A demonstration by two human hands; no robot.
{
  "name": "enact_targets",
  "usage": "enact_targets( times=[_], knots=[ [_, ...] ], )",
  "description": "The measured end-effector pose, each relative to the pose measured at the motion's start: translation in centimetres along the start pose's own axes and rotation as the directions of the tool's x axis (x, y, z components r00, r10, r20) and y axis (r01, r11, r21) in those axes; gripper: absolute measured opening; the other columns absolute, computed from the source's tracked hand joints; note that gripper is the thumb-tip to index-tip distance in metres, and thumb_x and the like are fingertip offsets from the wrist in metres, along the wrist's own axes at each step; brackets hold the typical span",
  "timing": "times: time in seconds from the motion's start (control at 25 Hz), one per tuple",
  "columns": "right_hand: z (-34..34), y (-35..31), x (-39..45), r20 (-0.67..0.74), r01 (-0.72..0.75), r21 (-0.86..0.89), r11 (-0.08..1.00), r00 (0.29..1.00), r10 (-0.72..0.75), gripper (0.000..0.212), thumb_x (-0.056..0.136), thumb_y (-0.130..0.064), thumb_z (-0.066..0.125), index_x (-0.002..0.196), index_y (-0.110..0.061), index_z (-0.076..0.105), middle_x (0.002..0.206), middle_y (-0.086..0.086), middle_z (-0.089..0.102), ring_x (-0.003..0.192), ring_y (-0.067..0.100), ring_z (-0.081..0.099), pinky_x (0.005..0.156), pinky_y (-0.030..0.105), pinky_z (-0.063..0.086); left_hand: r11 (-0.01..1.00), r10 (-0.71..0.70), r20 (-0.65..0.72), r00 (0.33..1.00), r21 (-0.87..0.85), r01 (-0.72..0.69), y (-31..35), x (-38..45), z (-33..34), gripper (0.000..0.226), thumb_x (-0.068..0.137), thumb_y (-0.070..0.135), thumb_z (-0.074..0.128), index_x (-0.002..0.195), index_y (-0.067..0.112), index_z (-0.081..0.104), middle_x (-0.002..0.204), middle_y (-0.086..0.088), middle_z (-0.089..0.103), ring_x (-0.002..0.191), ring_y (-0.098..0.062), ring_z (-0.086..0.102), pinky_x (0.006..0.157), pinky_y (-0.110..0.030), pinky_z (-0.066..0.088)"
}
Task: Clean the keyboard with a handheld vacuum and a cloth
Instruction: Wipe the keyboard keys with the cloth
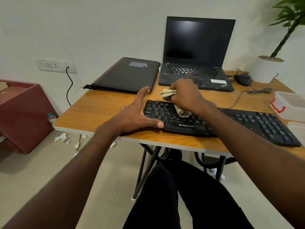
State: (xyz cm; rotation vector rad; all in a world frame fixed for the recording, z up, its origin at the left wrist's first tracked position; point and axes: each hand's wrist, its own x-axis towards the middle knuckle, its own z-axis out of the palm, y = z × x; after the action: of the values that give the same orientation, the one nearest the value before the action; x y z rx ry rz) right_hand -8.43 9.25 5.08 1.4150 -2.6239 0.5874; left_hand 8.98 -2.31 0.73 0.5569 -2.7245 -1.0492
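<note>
Keyboard (221, 123), black with white lettering on its front edge, lies across the near part of your wooden table (99, 109), running from the middle toward 3 o'clock. Your right hand (184, 95) is curled tightly around a bunched beige cloth (181, 111), whose lower end touches the letter keys. Your left hand (138, 113) is spread wide, thumb against the keyboard's near left corner and fingers reaching past its left end. At 12 o'clock stands an open laptop (196, 57) with a dark screen; a black sleeve (127, 75) lies at 11 o'clock.
</note>
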Motion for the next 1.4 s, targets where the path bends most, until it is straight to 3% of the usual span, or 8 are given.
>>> enact_targets(
  times=[0.24, 0.52, 0.64, 0.72, 0.92, 1.08, 1.24, 1.4],
  knots=[
    [1.0, -2.0, -2.5, -0.058, 0.059, -0.17, 0.984, 0.996, -0.07, 0.021, 0.088, -0.012, 0.071, 0.107, -0.015, 0.078, 0.096, 0.006, 0.074, 0.091, 0.023, 0.068, 0.072, 0.03, 0.046, 0.998, 0.011, -0.084, 0.996, 0.068, -0.006, 0.0, 0.3, 1.4, 0.161, 0.034, 0.099, 0.072, 0.166, 0.04, 0.001, 0.165, 0.019, 0.037, 0.15, -0.018, 0.038, 0.112, -0.038, 0.014],
    [-0.4, -1.3, -1.2, -0.043, -0.048, -0.084, 0.995, 0.998, 0.045, 0.024, 0.088, -0.026, 0.076, 0.106, -0.01, 0.074, 0.087, 0.002, 0.068, 0.079, 0.017, 0.064, 0.075, 0.037, 0.059, 0.998, 0.011, -0.096, 0.995, 0.067, -0.005, 0.2, 0.2, 1.5, 0.158, 0.035, 0.098, 0.073, 0.164, 0.039, 0.006, 0.164, 0.015, 0.04, 0.148, -0.017, 0.04, 0.111, -0.037, 0.015],
    [-0.3, -2.3, -2.1, 0.014, 0.009, -0.208, 0.978, 1.0, -0.007, 0.02, 0.088, -0.024, 0.074, 0.089, -0.012, 0.057, 0.074, 0.0, 0.051, 0.074, 0.019, 0.055, 0.065, 0.033, 0.046, 0.998, 0.008, -0.1, 0.995, 0.058, -0.002, 0.2, 0.0, 1.5, 0.161, 0.033, 0.101, 0.072, 0.165, 0.038, 0.004, 0.164, 0.016, 0.04, 0.149, -0.016, 0.041, 0.112, -0.038, 0.015],
    [-0.7, -2.7, -2.1, 0.068, 0.057, -0.27, 0.961, 0.997, -0.04, 0.023, 0.09, -0.025, 0.072, 0.09, -0.015, 0.052, 0.08, 0.003, 0.051, 0.077, 0.021, 0.053, 0.067, 0.033, 0.041, 0.998, 0.012, -0.102, 0.995, 0.061, -0.006, 0.1, 0.0, 1.5, 0.161, 0.033, 0.102, 0.071, 0.165, 0.037, 0.004, 0.164, 0.016, 0.04, 0.149, -0.017, 0.041, 0.112, -0.038, 0.015],
    [-0.8, -1.9, -1.0, 0.036, 0.017, -0.249, 0.968, 0.999, -0.008, 0.025, 0.088, -0.026, 0.075, 0.103, -0.008, 0.065, 0.088, 0.006, 0.058, 0.083, 0.022, 0.056, 0.072, 0.036, 0.049, 0.997, 0.011, -0.093, 0.996, 0.075, -0.004, 0.3, 0.2, 1.5, 0.16, 0.033, 0.099, 0.071, 0.166, 0.035, 0.008, 0.164, 0.013, 0.04, 0.149, -0.017, 0.039, 0.113, -0.038, 0.015],
    [-0.7, -1.9, -1.8, 0.06, 0.103, -0.288, 0.952, 0.994, -0.089, 0.021, 0.089, -0.019, 0.074, 0.106, -0.008, 0.07, 0.094, 0.009, 0.066, 0.084, 0.023, 0.06, 0.079, 0.039, 0.056, 0.997, 0.011, -0.1, 0.995, 0.082, -0.003, 0.3, 0.0, 1.5, 0.161, 0.033, 0.101, 0.07, 0.165, 0.034, 0.007, 0.164, 0.013, 0.04, 0.149, -0.017, 0.04, 0.115, -0.04, 0.016],
    [-2.0, -0.2, -1.2, 0.143, 0.089, -0.18, 0.98, 0.988, -0.064, 0.024, 0.089, -0.022, 0.076, 0.113, -0.021, 0.077, 0.101, 0.002, 0.073, 0.09, 0.018, 0.066, 0.076, 0.037, 0.057, 0.997, 0.002, -0.099, 0.995, 0.078, 0.006, 0.4, 0.0, 1.5, 0.161, 0.033, 0.1, 0.072, 0.165, 0.035, 0.008, 0.165, 0.01, 0.041, 0.149, -0.02, 0.041, 0.117, -0.041, 0.017],
    [-0.5, -1.3, -0.5, 0.008, 0.09, 0.064, 0.994, 0.996, -0.091, 0.021, 0.089, -0.02, 0.076, 0.108, -0.027, 0.079, 0.092, -0.005, 0.075, 0.084, 0.011, 0.067, 0.075, 0.034, 0.057, 0.999, 0.009, -0.097, 0.995, 0.054, -0.004, 0.4, -0.1, 1.5, 0.163, 0.034, 0.1, 0.074, 0.166, 0.035, 0.003, 0.167, 0.007, 0.04, 0.151, -0.025, 0.039, 0.115, -0.039, 0.016]
  ],
)
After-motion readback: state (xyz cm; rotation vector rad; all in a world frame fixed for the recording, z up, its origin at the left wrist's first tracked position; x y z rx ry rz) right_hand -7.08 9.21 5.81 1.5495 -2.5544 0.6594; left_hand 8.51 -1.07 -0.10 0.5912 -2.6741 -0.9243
